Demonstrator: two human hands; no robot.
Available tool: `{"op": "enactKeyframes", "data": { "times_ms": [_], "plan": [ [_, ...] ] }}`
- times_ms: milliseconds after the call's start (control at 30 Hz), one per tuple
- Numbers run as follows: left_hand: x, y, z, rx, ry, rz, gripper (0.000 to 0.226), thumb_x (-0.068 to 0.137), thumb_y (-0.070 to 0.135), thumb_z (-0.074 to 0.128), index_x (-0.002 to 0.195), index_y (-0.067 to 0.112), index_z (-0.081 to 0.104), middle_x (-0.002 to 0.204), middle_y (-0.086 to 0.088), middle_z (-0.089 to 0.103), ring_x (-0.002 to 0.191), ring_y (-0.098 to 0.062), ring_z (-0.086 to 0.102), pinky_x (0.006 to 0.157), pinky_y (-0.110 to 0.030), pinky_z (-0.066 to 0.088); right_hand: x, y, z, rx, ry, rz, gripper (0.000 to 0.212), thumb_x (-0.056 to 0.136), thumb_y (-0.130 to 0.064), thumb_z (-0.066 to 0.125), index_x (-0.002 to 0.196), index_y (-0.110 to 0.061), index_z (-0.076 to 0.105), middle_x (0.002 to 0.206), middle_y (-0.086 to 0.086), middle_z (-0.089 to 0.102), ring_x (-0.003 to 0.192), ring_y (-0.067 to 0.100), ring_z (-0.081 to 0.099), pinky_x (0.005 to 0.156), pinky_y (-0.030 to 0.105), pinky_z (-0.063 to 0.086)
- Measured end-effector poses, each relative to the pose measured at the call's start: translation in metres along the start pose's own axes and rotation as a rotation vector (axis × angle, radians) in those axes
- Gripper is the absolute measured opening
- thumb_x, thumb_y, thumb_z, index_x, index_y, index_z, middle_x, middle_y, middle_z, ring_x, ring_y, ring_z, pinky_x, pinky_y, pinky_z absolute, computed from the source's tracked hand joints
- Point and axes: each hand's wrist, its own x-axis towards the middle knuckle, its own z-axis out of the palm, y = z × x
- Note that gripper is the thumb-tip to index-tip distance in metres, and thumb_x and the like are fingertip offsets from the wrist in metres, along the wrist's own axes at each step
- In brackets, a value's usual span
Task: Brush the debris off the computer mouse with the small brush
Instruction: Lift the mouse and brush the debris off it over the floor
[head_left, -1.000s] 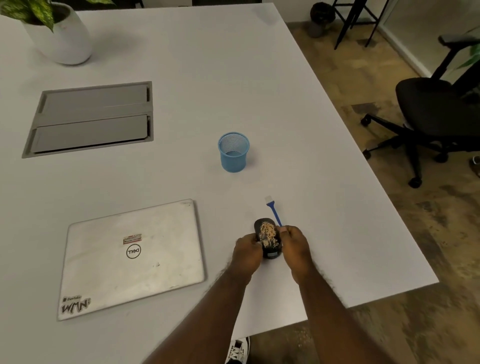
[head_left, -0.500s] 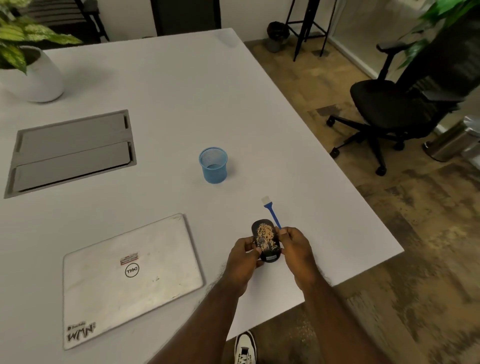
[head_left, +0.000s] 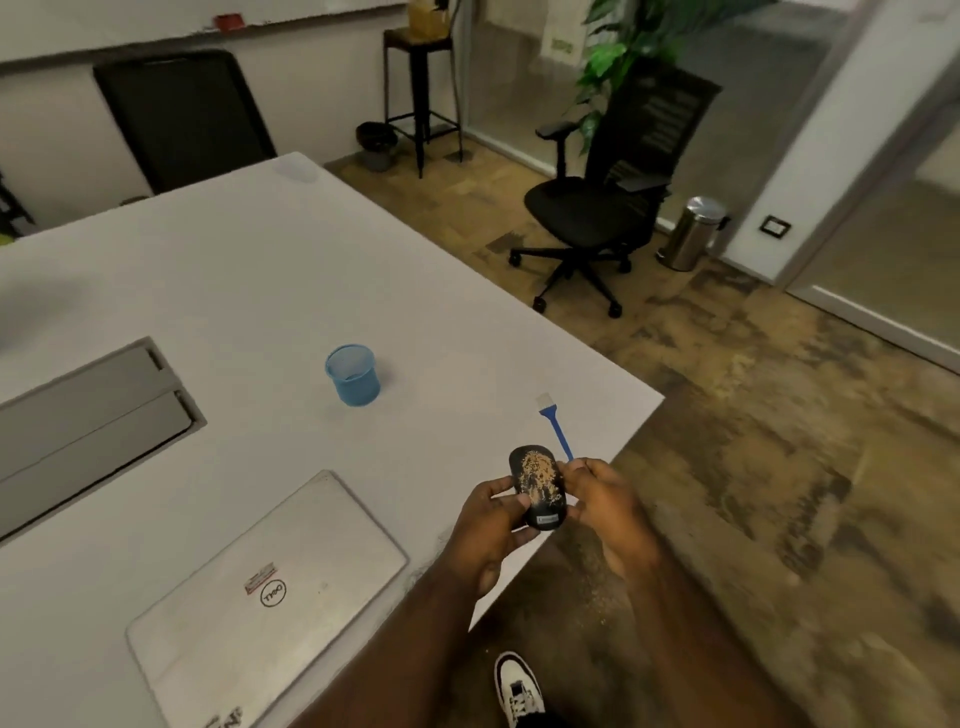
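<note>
Both hands hold the mouse (head_left: 537, 487) just off the near right corner of the table (head_left: 270, 291). The mouse is a smooth black oval, long axis running near to far, its top strewn with fine tan debris (head_left: 535, 472) like sawdust; a small pale label sits at its near end. The left hand (head_left: 493, 525) cups it from the left, fingers curled round its edge and underside, thumb pressed on the near left of the top. The right hand (head_left: 605, 501) closes on its right edge, fingers bent and pinching the side. Neither hand holds anything else.

The brush (head_left: 555, 426) lies flat on the table just beyond the right hand, a thin blue plastic handle widening to a short flat tuft of white bristles at the far end; its near tip is hidden behind the right fingers, so whether they touch it cannot be told.

Farther left stands a cup (head_left: 353, 375), round, translucent blue, slightly tapered, upright. Near left lies a closed laptop (head_left: 270, 587), a matte silver slab with rounded corners, a round logo and a small sticker. At the far left a grey metal hatch (head_left: 88, 415) of two flat panels is set into the smooth white tabletop. Tan specks dot the mottled brown floor (head_left: 753, 467) below the hands. A white and black shoe (head_left: 517, 686) shows at the near edge.
</note>
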Motion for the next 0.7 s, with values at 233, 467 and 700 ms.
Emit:
{"op": "enactKeyframes", "data": {
  "times_ms": [233, 467, 700],
  "plan": [
    [-0.04, -0.009, 0.029, 0.089, -0.108, -0.038, 0.03, 0.095, -0.001, 0.054, 0.125, 0.005, 0.056, 0.122, -0.02, 0.064, 0.106, -0.032, 0.067, 0.072, -0.033, 0.061, -0.06, 0.005, -0.047, 0.079, 0.158, -0.027, 0.014, 0.101, -0.021, 0.05, 0.093, -0.02, 0.062, 0.105, 0.0, 0.071, 0.098, 0.016, 0.067, 0.072, 0.033, 0.051],
    [-0.05, -0.019, 0.061, 0.167, -0.124, -0.012, 0.026, 0.093, -0.002, 0.056, 0.118, 0.007, 0.058, 0.116, -0.017, 0.065, 0.096, -0.027, 0.068, 0.066, -0.032, 0.06, -0.101, 0.027, -0.122, -0.056, 0.383, -0.142, 0.019, 0.097, -0.022, 0.058, 0.086, -0.011, 0.069, 0.07, 0.001, 0.065, 0.062, 0.014, 0.059, 0.057, 0.029, 0.047],
    [-0.049, -0.037, 0.111, 0.251, -0.11, 0.007, 0.015, 0.093, 0.002, 0.057, 0.099, 0.012, 0.066, 0.091, -0.005, 0.077, 0.083, -0.018, 0.072, 0.066, -0.03, 0.06, -0.133, 0.053, -0.178, -0.162, 0.404, -0.258, 0.015, 0.09, -0.021, 0.069, 0.075, -0.018, 0.073, 0.048, -0.008, 0.049, 0.048, 0.012, 0.04, 0.047, 0.03, 0.036]
  ]
}}
